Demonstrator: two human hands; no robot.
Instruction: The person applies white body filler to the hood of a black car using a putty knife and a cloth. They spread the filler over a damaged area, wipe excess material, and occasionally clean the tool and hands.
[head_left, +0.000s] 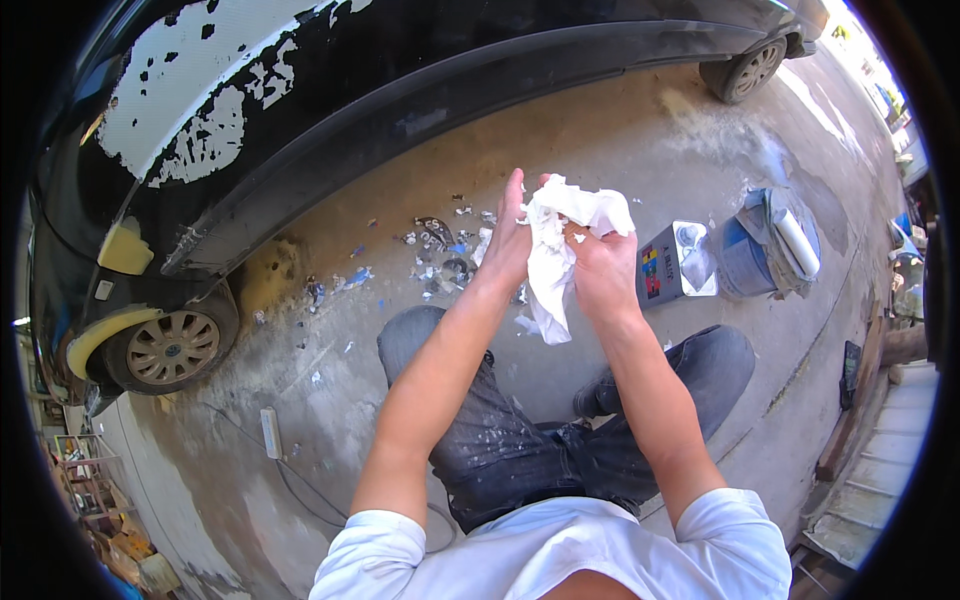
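Observation:
Before me, above the concrete floor, my right hand (606, 271) grips a crumpled piece of white tissue paper (551, 277). One end of the paper hangs down between my wrists, and another fold lies over the right fingers. My left hand (514, 232) is held edge-on with its fingers stretched out, its palm side against the paper. The paper hides much of that palm and the left thumb. Small white scraps cling to the paper and the right hand. Both forearms reach forward over my bent knees in dark, paint-spotted jeans (487, 450).
A black car (450, 82) with pale filler patches (180, 82) stands ahead. Torn scraps (442, 270) litter the floor. To the right are a square metal can (660, 266) and a blue bucket (742, 259) bearing a white roll (796, 244). A power strip (271, 433) with cable lies left.

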